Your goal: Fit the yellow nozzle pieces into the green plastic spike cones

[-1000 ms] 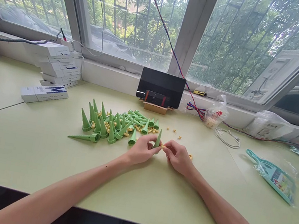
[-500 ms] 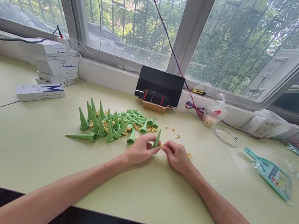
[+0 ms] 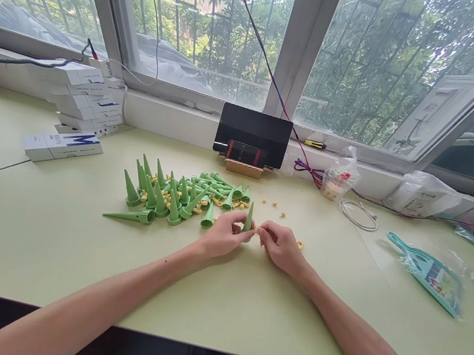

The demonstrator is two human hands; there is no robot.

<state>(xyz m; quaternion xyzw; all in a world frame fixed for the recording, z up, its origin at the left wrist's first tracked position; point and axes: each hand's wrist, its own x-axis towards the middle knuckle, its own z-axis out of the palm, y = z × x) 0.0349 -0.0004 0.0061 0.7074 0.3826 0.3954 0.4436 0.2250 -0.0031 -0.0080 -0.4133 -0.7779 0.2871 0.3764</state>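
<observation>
My left hand (image 3: 226, 234) is closed round a green plastic spike (image 3: 249, 216), which points upward with its wide end among the fingers. At the spike's right side sits a small yellow fitting (image 3: 254, 229). The thumb and forefinger of my right hand (image 3: 280, 246) are pinched together at that fitting; the fingertips partly cover it. To the left lies a pile of green spikes (image 3: 174, 206), some standing on their wide ends, others lying down, with yellow fittings (image 3: 163, 195) mixed among them. A single spike (image 3: 132, 215) lies on its side at the pile's near left.
Loose yellow pieces (image 3: 283, 214) lie beyond and beside my right hand. A tablet (image 3: 255, 128) with a phone (image 3: 245, 153) before it stands at the back. White boxes (image 3: 63, 147) are at left. A teal dustpan (image 3: 428, 275) and a white cable (image 3: 357, 216) lie right.
The spike in my left hand has shifted very slightly left, and the yellow fitting shows a little more beside my right fingertips. Both hands are otherwise nearly still.
</observation>
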